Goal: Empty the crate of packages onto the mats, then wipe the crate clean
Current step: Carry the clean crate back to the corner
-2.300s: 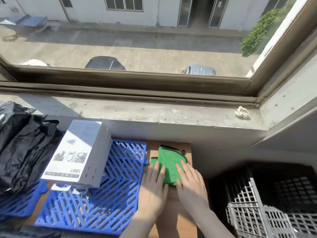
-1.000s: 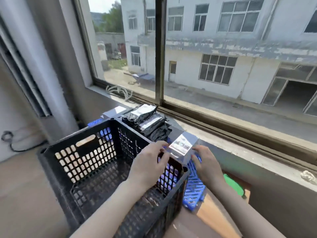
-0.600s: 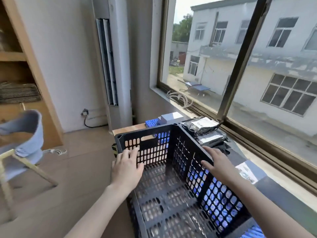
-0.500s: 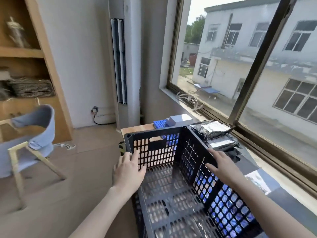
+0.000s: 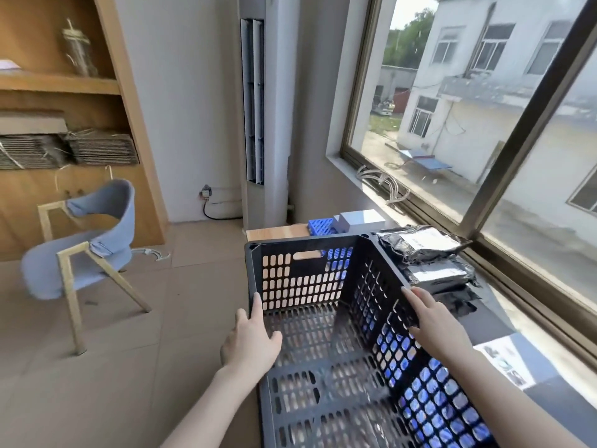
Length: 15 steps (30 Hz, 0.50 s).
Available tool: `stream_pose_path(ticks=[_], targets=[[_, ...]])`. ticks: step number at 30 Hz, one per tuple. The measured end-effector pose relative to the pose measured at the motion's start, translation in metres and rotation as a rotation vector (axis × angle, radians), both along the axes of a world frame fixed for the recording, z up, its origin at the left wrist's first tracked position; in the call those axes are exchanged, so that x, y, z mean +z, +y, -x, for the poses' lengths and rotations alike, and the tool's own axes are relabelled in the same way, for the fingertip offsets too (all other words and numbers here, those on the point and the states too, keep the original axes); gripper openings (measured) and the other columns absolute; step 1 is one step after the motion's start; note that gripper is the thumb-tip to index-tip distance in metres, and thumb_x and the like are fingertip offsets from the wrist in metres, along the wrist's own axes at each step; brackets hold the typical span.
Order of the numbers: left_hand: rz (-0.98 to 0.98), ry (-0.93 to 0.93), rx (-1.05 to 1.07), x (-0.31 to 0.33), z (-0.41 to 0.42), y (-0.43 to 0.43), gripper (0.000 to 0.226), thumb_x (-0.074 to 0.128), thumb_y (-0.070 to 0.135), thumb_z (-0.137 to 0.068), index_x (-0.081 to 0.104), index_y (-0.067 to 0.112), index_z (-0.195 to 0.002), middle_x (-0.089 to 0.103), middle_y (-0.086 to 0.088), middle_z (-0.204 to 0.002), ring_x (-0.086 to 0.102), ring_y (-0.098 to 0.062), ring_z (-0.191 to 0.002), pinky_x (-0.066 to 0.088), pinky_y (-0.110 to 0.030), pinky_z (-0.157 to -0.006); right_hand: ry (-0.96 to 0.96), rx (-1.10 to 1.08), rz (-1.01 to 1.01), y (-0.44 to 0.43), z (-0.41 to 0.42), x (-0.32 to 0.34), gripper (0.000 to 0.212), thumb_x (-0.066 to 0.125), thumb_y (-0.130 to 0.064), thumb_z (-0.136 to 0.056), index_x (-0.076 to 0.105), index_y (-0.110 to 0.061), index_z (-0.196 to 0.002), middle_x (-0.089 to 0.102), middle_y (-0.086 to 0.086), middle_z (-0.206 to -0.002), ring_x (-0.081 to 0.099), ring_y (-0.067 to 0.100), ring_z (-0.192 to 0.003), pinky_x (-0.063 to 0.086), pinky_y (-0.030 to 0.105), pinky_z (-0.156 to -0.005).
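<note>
A: Where does the job stand?

B: The crate [image 5: 303, 279] looks empty: bare grid on its bottom, nothing lying in it. The packages [image 5: 423, 245], black bags with white labels, lie stacked on the table [image 5: 274, 232] just beside the crate's right wall, under the window [image 5: 420, 140]. A white box [image 5: 361, 219] sits past its far corner. Blue mats [image 5: 319, 226] show beyond the far wall and through the holes of the right wall. So I judge the emptying done and the wiping not yet begun.

A: And the hands?

B: Neither grips. The left hand [image 5: 250, 342] lies with straight fingers against the left wall near its top edge, thumb spread inward. The right hand [image 5: 433, 321] rests flat, fingers straight, on the top edge of the right wall. Both touch; nothing is pinched.

A: What is the crate standing on?

B: I cannot tell; its underside is hidden.

A: How to do this step well, then?

B: Settle the crate somewhere steady first, clear of the stack so it doesn't nudge the bags. Nothing to wipe with shows here, so that must be fetched. Then I'd brace a wall with one hand while the other wipes: walls from top to bottom, the bottom last, pressing into the corners. The holes will likely catch, so stroke along the ribs.
</note>
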<state>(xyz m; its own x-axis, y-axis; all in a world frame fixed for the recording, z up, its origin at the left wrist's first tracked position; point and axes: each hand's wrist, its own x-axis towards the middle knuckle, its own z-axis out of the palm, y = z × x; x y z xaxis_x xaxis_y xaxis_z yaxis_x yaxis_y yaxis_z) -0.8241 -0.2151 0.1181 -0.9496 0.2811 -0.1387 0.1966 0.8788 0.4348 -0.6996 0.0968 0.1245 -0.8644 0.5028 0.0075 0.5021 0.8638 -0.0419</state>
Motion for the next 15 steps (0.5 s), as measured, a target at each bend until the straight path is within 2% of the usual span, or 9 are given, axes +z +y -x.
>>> stream_pose_path(ticks=[3, 5, 7, 10, 13, 15], targets=[[-0.051, -0.027, 0.051, -0.005, -0.006, 0.007, 0.085, 0.047, 0.045, -0.095, -0.013, 0.03, -0.154, 0.04, -0.007, -0.124, 0.056, -0.017, -0.081, 0.049, -0.03, -0.066, 0.059, 0.006, -0.024, 0.005, 0.0, -0.005, 0.079, 0.062, -0.015, -0.085, 0.018, -0.027, -0.15, 0.027, -0.008, -0.145, 0.055, 0.022, -0.105, 0.053, 0.036, -0.074], [-0.088, -0.008, 0.106, -0.012, -0.009, 0.011, 0.084, 0.046, 0.037, -0.097, -0.017, 0.034, -0.152, 0.041, -0.004, -0.109, 0.055, -0.015, -0.071, 0.049, -0.029, -0.061, 0.09, -0.039, -0.005, 0.007, 0.002, -0.009, 0.075, 0.058, -0.017, -0.088, 0.018, -0.027, -0.15, 0.037, -0.003, -0.127, 0.058, 0.022, -0.086, 0.048, 0.034, -0.061], [-0.135, 0.011, 0.155, -0.016, -0.01, 0.011, 0.081, 0.045, 0.028, -0.098, -0.015, 0.037, -0.152, 0.043, -0.002, -0.099, 0.053, -0.015, -0.069, 0.051, -0.031, -0.063, 0.094, -0.078, 0.005, 0.006, 0.005, -0.012, 0.07, 0.053, -0.02, -0.091, 0.015, -0.03, -0.149, 0.038, -0.001, -0.105, 0.056, 0.021, -0.069, 0.046, 0.034, -0.054], [-0.104, 0.034, 0.185, -0.016, -0.009, 0.013, 0.077, 0.042, 0.024, -0.098, -0.011, 0.037, -0.153, 0.05, -0.001, -0.095, 0.052, -0.014, -0.068, 0.044, -0.029, -0.057, 0.091, -0.101, 0.017, 0.005, 0.004, -0.012, 0.06, 0.045, -0.028, -0.097, 0.012, -0.033, -0.147, 0.04, 0.001, -0.092, 0.056, 0.022, -0.065, 0.048, 0.036, -0.056], [-0.103, 0.039, 0.188, -0.014, -0.012, 0.014, 0.076, 0.041, 0.021, -0.097, -0.009, 0.035, -0.153, 0.053, 0.001, -0.089, 0.051, -0.013, -0.062, 0.035, -0.025, -0.048, 0.096, -0.099, 0.01, 0.002, 0.003, -0.011, 0.056, 0.039, -0.031, -0.1, 0.01, -0.033, -0.148, 0.042, 0.002, -0.089, 0.053, 0.023, -0.064, 0.045, 0.035, -0.056], [-0.137, 0.036, 0.203, -0.016, -0.011, 0.015, 0.078, 0.043, 0.017, -0.097, -0.008, 0.032, -0.155, 0.055, 0.0, -0.084, 0.05, -0.013, -0.058, 0.034, -0.024, -0.044, 0.107, -0.104, 0.029, 0.004, 0.004, -0.011, 0.057, 0.038, -0.03, -0.101, 0.008, -0.033, -0.148, 0.044, 0.002, -0.089, 0.055, 0.022, -0.064, 0.049, 0.037, -0.059]])
